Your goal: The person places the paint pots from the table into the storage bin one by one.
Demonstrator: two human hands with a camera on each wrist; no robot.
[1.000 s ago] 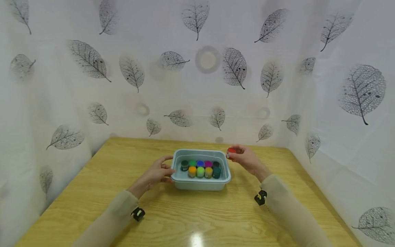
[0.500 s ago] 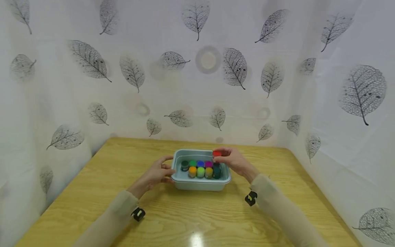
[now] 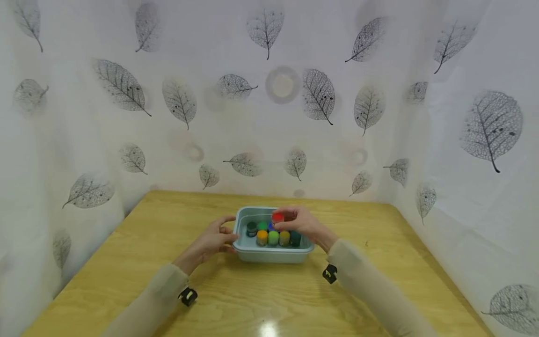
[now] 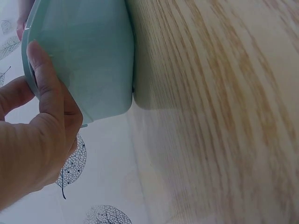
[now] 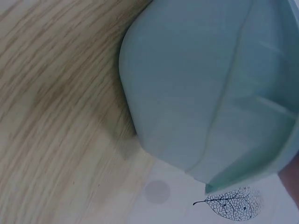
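A pale blue-green plastic tub (image 3: 269, 256) stands on the wooden table with several small colour-topped jars inside. My left hand (image 3: 212, 241) grips the tub's left end; in the left wrist view its fingers (image 4: 44, 70) lie at the rim and against the outer wall. My right hand (image 3: 303, 224) pinches a small red-topped jar (image 3: 278, 218) over the back row. Below it shows part of a blue jar (image 3: 271, 226); the jars to its right in that row are hidden behind the hand. An orange jar (image 3: 262, 238) and a lime jar (image 3: 273, 238) sit in the front row.
The wooden table (image 3: 269, 290) reaches back to a white curtain (image 3: 252, 117) printed with grey leaves, which also hangs at both sides. A dark green jar (image 3: 251, 229) sits at the left of the back row, near the tub's bare left floor.
My right hand has carried the red-topped jar leftward from beyond the tub's right rim to above the middle of the back row. The left hand stays at the tub's left end.
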